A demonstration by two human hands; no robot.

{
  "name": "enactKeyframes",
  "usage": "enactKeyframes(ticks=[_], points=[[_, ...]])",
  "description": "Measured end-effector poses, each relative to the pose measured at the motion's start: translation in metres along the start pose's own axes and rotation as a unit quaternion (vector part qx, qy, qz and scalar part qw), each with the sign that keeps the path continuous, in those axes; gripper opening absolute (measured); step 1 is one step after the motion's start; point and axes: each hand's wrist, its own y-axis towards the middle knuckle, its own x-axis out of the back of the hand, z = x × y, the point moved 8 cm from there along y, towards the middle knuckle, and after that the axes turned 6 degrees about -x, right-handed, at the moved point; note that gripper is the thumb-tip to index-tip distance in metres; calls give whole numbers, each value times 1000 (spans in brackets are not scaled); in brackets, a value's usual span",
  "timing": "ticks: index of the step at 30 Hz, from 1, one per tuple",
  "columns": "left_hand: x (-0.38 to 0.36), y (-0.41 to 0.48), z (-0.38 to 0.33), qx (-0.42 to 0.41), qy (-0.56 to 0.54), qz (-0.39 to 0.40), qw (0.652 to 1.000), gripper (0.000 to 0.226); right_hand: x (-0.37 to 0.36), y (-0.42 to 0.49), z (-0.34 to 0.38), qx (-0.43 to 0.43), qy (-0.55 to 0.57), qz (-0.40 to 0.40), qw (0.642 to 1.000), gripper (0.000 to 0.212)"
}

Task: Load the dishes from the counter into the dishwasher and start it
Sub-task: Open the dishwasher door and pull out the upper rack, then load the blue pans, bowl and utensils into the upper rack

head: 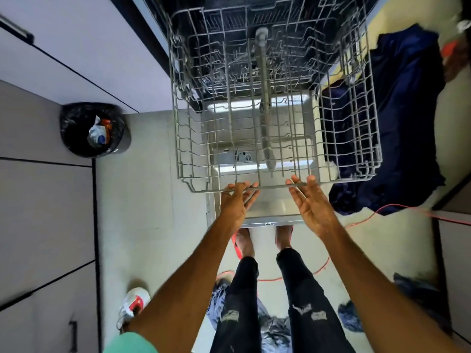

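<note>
1. The upper rack is a grey wire basket, pulled well out of the dishwasher, with nothing in it. Its front rail lies right at the fingertips of both hands; the rest stretches away beyond them.
2. A grey spray arm runs under the rack's middle, pointing back from between the two sets of fingers.
3. The dishwasher door lies flat and open below the fingers, its steel inner face up, with the detergent dispenser just beyond the fingertips, under the rack.
</note>
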Motion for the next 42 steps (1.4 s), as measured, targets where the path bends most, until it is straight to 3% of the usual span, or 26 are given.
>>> enactKeyframes(ticks=[10,14,18,22,24,26,27,30,33,38,42], points=[[19,-5,18,23,-21,5,999,5,14,-14,-12,-7,40,-7,999,16],[23,-2,21,26,-44,8,999,31,14,-12,-14,-15,28,-13,999,19],[24,-1,19,28,-9,13,999,26,18,-9,-16,-11,23,-11,1000,23],[37,-4,14,11,12,-42,999,46,29,-11,-17,7,-10,-48,999,50],[42,-16,6,-3,58,-43,997,38,28,-20,-18,21,-13,-70,997,79],[39,-37,-10,-14,138,3,990,23,24,-36,-21,20,-10,-104,994,102],[41,-47,-16,-15,172,11,985,21,21,-43,-23,14,-12,-124,992,96],[53,-85,-48,-11,244,-2,970,27,-5,-73,-28,-5,-36,-180,983,43],[58,-133,-84,-30,328,5,944,17,-38,-103,-40,-40,-85,-204,974,29],[71,-205,-130,-44,339,-62,938,4,-120,-155,-65,-100,-214,-109,966,5],[78,-232,-150,-82,434,-51,896,18,-178,-181,-85,-148,-412,-22,899,13]])
